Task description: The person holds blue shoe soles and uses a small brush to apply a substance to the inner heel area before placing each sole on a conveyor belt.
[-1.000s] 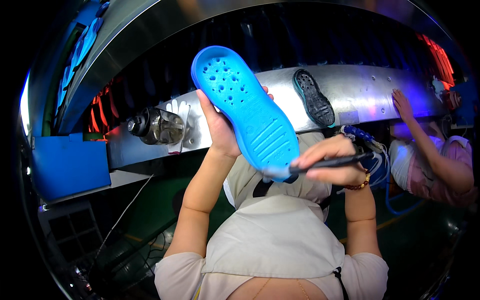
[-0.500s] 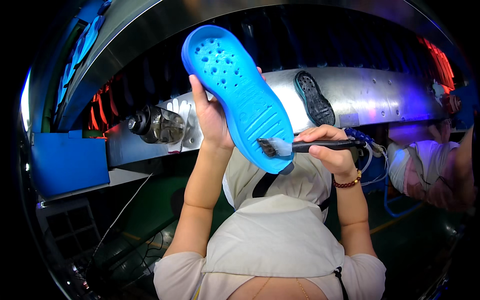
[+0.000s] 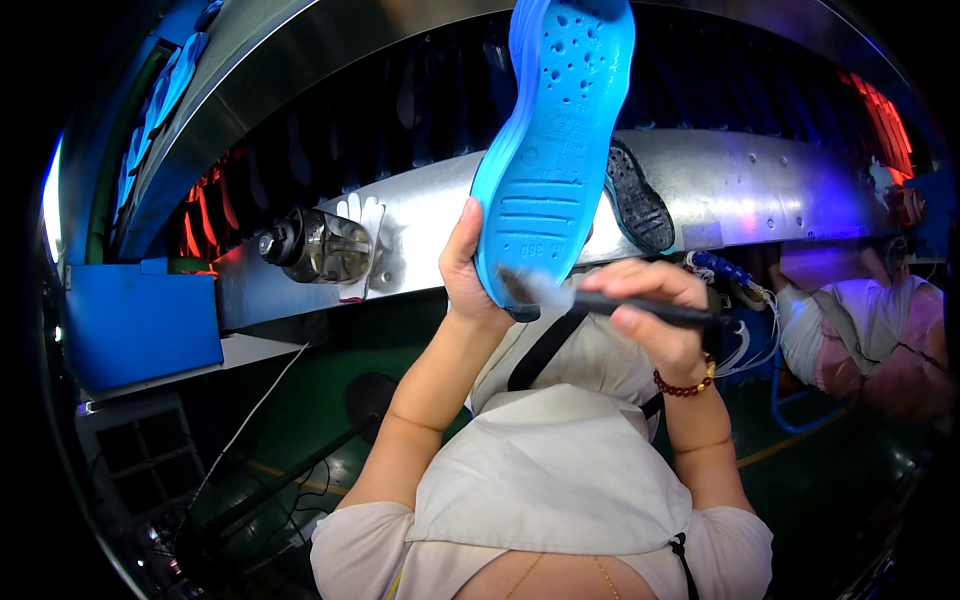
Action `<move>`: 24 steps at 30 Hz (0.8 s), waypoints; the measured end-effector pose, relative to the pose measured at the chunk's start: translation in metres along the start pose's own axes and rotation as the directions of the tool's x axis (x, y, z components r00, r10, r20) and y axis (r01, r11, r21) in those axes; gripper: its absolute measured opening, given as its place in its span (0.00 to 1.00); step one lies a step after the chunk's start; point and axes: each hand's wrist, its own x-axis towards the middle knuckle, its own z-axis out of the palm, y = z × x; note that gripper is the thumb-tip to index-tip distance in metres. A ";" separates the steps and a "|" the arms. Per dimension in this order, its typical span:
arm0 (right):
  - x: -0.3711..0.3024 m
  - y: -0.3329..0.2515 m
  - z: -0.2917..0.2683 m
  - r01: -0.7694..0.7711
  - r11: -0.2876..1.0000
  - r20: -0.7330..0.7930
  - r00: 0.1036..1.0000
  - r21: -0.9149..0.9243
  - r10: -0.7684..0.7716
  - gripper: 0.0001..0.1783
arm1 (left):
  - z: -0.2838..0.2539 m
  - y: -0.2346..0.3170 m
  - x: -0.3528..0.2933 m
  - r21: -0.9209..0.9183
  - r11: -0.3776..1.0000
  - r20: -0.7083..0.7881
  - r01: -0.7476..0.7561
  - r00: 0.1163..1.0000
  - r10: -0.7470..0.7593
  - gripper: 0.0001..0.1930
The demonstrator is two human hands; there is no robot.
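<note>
A bright blue shoe sole [image 3: 545, 170], with holes at its far end and ridges across its near part, is held up in front of me. My left hand [image 3: 470, 265] grips its near end from the left, thumb along the edge and the other fingers mostly hidden behind. In my right hand [image 3: 655, 310] is a black-handled brush [image 3: 640, 307], its pale ferrule and dark bristles blurred by motion. The bristles lie over the sole's near end; whether they touch cannot be told. Behind, a dark sole with a teal edge [image 3: 640, 197] lies on the metal ledge.
The curved metal ledge [image 3: 790, 190] runs across in front of me. On its left stand a clear bottle with a black lid [image 3: 318, 246] and a white glove [image 3: 362, 225]. A blue box [image 3: 145, 325] is at far left. Another person [image 3: 860, 330] sits at right, near hoses [image 3: 735, 275].
The blue sole has swung upright and moved right and away, now partly covering the dark sole. My left hand has slid to its near end. The brush has shifted slightly left.
</note>
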 end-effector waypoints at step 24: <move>0.034 -0.031 -0.016 0.062 0.942 0.265 0.964 -0.329 0.029 0.10 | 0.002 0.012 0.012 -0.067 0.993 0.091 0.092 0.992 -0.086 0.31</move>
